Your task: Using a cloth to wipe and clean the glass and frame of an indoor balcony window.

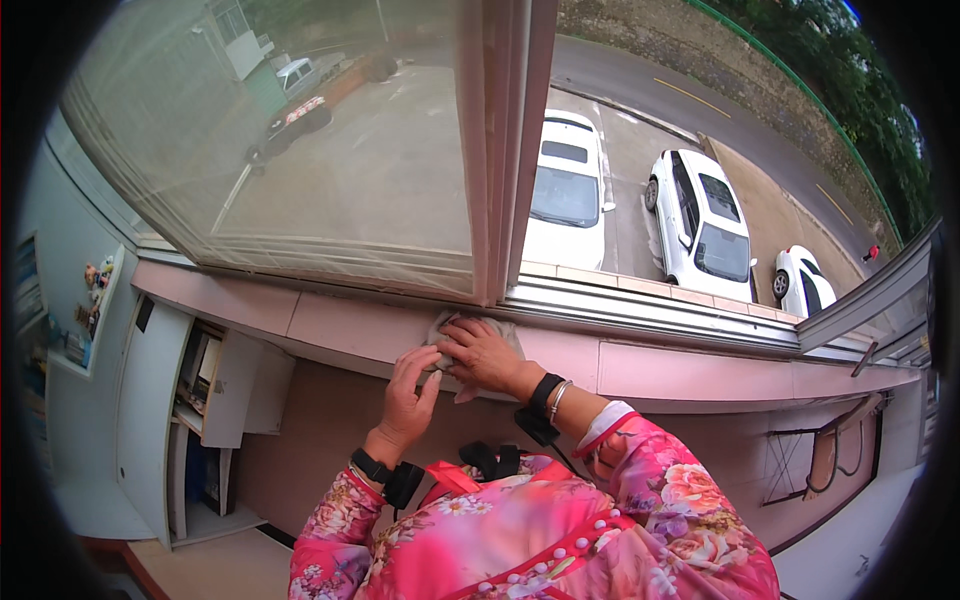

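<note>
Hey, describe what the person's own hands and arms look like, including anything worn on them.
Both the left hand and right hand are ungloved. Each wrist has a black band with a boxy black device; the right also wears a silver bangle. The left sleeve and right sleeve are pink and floral, the right ending in a pale cuff with red trim.

The long windowsill (345, 322) was covered with pink tiles (690, 374), which had thin joints (599, 368) between them. Directly on this sill there lay a crumpled, greyish cloth (507, 332).
</note>
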A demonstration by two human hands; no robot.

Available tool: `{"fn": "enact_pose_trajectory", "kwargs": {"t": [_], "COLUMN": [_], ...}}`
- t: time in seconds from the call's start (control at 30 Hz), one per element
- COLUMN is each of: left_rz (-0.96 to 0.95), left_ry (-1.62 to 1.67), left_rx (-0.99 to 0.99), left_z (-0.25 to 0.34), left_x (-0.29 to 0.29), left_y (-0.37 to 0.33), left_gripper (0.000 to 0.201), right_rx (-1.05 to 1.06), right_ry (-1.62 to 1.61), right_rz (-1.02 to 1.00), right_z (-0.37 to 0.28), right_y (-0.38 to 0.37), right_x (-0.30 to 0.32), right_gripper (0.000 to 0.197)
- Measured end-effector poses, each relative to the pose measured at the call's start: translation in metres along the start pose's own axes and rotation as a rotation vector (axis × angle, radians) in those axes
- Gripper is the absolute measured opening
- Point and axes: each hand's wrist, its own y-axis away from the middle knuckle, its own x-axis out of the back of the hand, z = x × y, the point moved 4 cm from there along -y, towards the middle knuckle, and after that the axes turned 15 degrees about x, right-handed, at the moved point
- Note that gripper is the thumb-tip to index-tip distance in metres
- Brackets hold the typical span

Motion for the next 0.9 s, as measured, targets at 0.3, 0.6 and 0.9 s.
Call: {"fn": "enact_pose_trajectory", "kwargs": {"t": [0.3, 0.6, 0.9], "left_rz": [-0.232, -0.188, -0.292], "left_ry": [0.086, -0.173, -1.184], "left_rx": [-0.078, -0.375, -0.840], "left_z": [0.033, 0.113, 0.166], "left_x": [-0.066, -0.077, -0.100], "left_y": [-0.025, -0.075, -0.131], "left_gripper": [0.044, 0.050, 0.036], "right_rx": [-0.166, -0.447, -0.537], "right_ry": [0.009, 0.185, 0.322], "right_rz": [0.145, 0.235, 0.273], "right_z": [0.005, 0.003, 0.005], "right_y": [0.117, 0.229, 0.236], "right_x": [0.057, 0.102, 0.108], "right_gripper": [0.043, 0.045, 0.043]}}
